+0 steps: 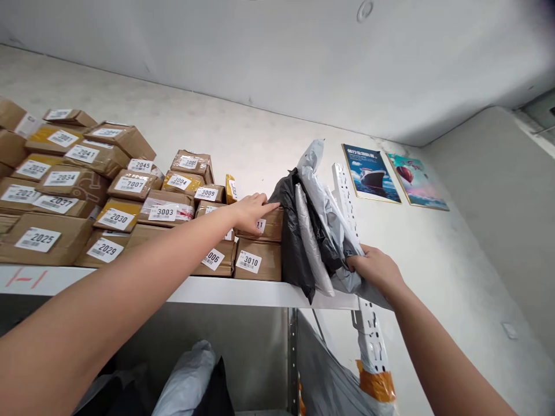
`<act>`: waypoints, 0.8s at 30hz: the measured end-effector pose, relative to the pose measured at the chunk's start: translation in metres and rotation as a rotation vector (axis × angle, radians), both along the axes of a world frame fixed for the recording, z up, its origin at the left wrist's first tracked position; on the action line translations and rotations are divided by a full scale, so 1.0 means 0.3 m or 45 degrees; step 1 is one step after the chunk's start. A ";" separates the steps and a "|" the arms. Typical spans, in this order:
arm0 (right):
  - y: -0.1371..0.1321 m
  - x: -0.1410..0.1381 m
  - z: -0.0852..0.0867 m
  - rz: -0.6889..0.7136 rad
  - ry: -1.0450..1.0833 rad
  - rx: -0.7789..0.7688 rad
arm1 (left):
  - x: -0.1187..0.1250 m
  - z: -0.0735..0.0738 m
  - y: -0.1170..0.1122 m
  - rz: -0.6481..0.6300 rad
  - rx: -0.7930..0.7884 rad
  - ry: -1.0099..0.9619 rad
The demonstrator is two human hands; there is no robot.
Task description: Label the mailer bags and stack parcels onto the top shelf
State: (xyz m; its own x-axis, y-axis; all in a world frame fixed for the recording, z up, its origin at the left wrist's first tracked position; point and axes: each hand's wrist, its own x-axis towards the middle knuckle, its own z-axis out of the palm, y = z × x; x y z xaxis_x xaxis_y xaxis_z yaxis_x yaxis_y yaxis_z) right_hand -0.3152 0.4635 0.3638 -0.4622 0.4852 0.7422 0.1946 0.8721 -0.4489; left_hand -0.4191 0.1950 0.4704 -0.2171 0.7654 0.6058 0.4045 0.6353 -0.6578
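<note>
My left hand [251,210] reaches up to the top shelf [243,293], fingers stretched flat on a brown cardboard parcel [269,226] stacked above the box labelled 3010 [256,260]. Its fingertips touch a black plastic mail bag [293,242] standing on end. My right hand [376,267] is closed on the lower edge of a bunch of grey and black poly bags [323,219] leaning upright at the shelf's right end, against the white perforated upright [344,199].
Several numbered cardboard parcels [78,190] are piled along the shelf to the left. Two posters [394,176] hang on the wall at right. More grey and black bags [191,378] lie on the shelf below, and a bag hangs by the post [373,346].
</note>
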 end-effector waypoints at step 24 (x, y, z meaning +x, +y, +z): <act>0.003 -0.010 -0.008 0.002 0.021 0.008 | 0.033 0.010 -0.033 -0.137 0.085 0.176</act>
State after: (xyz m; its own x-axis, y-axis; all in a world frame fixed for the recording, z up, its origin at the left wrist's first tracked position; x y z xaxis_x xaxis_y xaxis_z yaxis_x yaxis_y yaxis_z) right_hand -0.3181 0.4645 0.3615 -0.4504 0.4797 0.7530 0.1857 0.8753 -0.4465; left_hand -0.4093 0.1851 0.4735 -0.0471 0.7370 0.6743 0.3812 0.6372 -0.6698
